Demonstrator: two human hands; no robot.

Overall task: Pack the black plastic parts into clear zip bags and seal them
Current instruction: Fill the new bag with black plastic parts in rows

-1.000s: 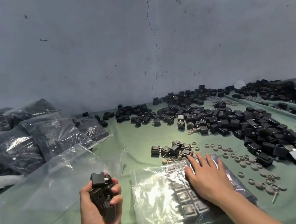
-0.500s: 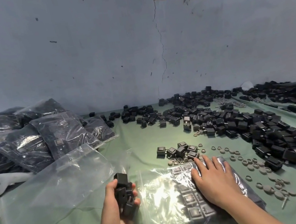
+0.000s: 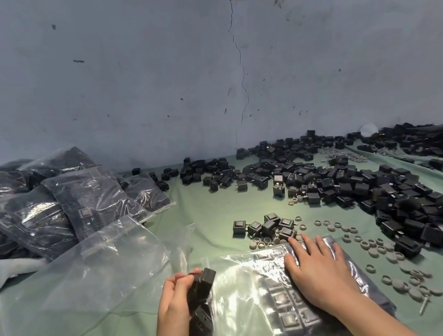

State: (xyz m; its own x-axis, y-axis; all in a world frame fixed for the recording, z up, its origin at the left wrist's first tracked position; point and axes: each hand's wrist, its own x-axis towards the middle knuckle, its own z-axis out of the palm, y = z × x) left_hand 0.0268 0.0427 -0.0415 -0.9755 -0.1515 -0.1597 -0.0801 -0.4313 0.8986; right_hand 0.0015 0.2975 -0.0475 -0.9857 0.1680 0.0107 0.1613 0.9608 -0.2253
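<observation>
Black plastic parts (image 3: pixel 200 322) are stacked in our left hand (image 3: pixel 172 309), fingers curled round them, pretty much right at the left edge of the clear bag (image 3: pixel 237 312) lying near us. Our right hand (image 3: pixel 321 276) lies flat on that bag, fingers straight, over the ones packed inside.

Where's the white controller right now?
Head view, far left: the white controller lies at the foot of the pile of filled bags, just behind the empty clear bag.

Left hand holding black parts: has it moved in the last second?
Yes. The left hand brought its black parts rightward, up to the left edge of the zip bag under the right hand.
</observation>
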